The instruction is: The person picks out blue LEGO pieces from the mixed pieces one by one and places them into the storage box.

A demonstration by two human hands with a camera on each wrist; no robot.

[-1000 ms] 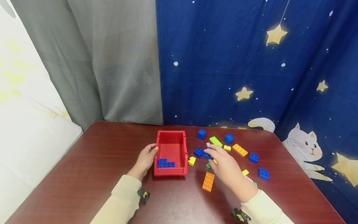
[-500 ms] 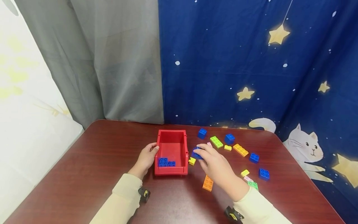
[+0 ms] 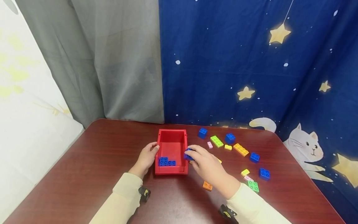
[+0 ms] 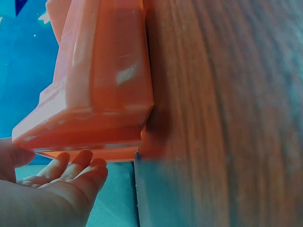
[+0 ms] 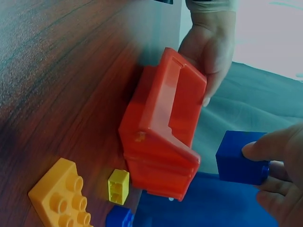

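Note:
My left hand [image 3: 145, 158] holds the left wall of a red plastic bin [image 3: 171, 170], thumb at the rim. In the left wrist view its fingers lie close along the outer side. Inside the bin's near end are blue building bricks [image 3: 163, 161]. My right hand [image 3: 208, 165] pinches another blue brick [image 5: 239, 158] between thumb and fingers, raised at the bin's right wall. In the right wrist view, a small yellow brick [image 5: 118, 187], a blue brick [image 5: 119, 217] and an orange brick [image 5: 54, 194] lie on the table below; my hand hides most of these in the head view.
Several bricks lie on the brown table [image 3: 92, 174] to the right: blue bricks [image 3: 230, 138], a lime brick [image 3: 216, 141], a yellow-orange brick [image 3: 240, 149], a pink brick [image 3: 210, 145] and a green brick [image 3: 253, 186]. Grey and blue curtains [image 3: 212, 68] hang behind.
My right hand has moved left from among the scattered bricks to the bin's right wall, with a blue brick in its fingers. My left hand stays on the bin.

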